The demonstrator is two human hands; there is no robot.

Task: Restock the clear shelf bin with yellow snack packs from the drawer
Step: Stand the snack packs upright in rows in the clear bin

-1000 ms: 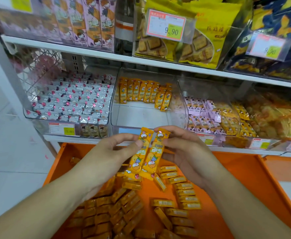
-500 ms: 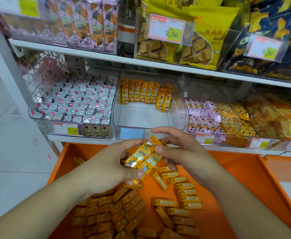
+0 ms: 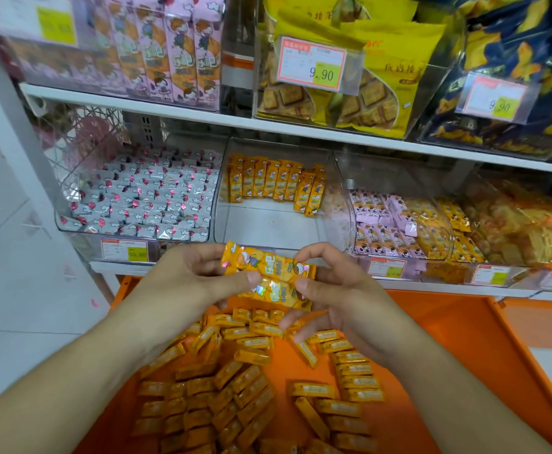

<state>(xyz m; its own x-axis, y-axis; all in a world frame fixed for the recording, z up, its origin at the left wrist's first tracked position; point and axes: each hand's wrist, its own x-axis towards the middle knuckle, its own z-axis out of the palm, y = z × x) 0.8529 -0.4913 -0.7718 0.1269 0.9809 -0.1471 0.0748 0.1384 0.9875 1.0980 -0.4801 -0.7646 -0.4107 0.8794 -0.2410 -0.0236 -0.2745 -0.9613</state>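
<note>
Shop shelving fills the upper half of the frame, and just below its lower shelf edge, at the centre, two yellow snack packs lie crosswise between both hands. The left hand pinches their left end between thumb and fingers, and the right hand pinches the right end the same way, so both are closed on the pair. These look like light foil-wrapped bars: thin, glossy and probably slippery, stiff enough along their length to stay flat yet easily crushed, so a hold across the ends or the long edges seems safest, with gentle pressure. Directly behind the hands sits the clear shelf bin, holding only one upright row of the same packs at its back, its floor mostly bare. Below, the orange drawer carries many more yellow packs, loosely scattered and in rough rows. Left of centre a neighbouring bin holds silver-and-pink sweets; biscuit bags sit in the upper centre.
</note>
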